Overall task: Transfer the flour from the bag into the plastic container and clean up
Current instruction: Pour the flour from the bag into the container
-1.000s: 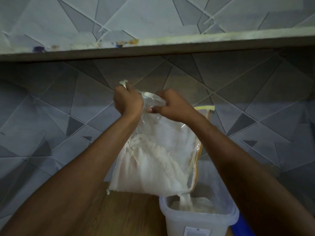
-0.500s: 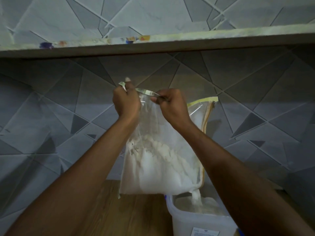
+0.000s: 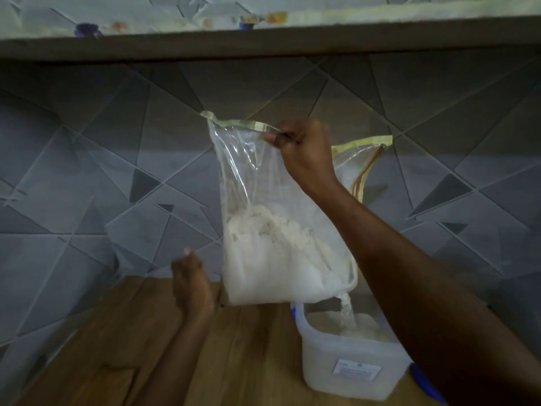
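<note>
Left of the bag (image 3: pixel 281 230), the left hand (image 3: pixel 191 284) hangs low above the counter (image 3: pixel 123 341), fingers loosely curled, holding nothing. The right hand (image 3: pixel 304 153) pinches the bag's top edge. Flour (image 3: pixel 346 310) trickles from its lower right corner into the container (image 3: pixel 348 364) below; the container's label (image 3: pixel 357 370) is unreadable.

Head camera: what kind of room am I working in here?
Most likely a home kitchen. A wooden counter runs along a grey tiled wall under a shelf, and flour pours from a clear bag into a plastic container.
</note>
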The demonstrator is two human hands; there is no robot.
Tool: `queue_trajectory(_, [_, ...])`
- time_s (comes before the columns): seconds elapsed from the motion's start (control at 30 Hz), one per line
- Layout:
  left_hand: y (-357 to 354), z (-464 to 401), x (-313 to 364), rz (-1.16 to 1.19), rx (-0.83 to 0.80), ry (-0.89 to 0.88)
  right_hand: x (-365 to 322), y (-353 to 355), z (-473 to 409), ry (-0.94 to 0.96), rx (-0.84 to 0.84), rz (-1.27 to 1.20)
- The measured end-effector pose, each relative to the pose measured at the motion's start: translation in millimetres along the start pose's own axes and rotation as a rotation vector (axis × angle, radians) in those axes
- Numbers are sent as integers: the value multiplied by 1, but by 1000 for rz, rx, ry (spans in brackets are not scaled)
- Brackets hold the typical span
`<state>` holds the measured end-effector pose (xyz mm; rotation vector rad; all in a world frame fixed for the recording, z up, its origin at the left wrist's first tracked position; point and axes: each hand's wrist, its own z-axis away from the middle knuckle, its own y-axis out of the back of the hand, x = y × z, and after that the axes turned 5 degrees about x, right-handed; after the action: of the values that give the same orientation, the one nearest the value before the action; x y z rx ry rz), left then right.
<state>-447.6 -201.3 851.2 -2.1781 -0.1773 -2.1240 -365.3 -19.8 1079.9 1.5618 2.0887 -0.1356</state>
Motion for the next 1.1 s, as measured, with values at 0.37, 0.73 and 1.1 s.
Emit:
queue_trajectory(0.37, [-11,65,-96,910,-341,827,-12,-11,16,-42,28,-4])
queue_trajectory(0.73, [-36,31,-41,1199,-466,781,2,16,15,-128,107,-17])
queue_trajectory(1.1, [-61,-1,-18,1045,-443,734,21,56,13,-190,218,-32])
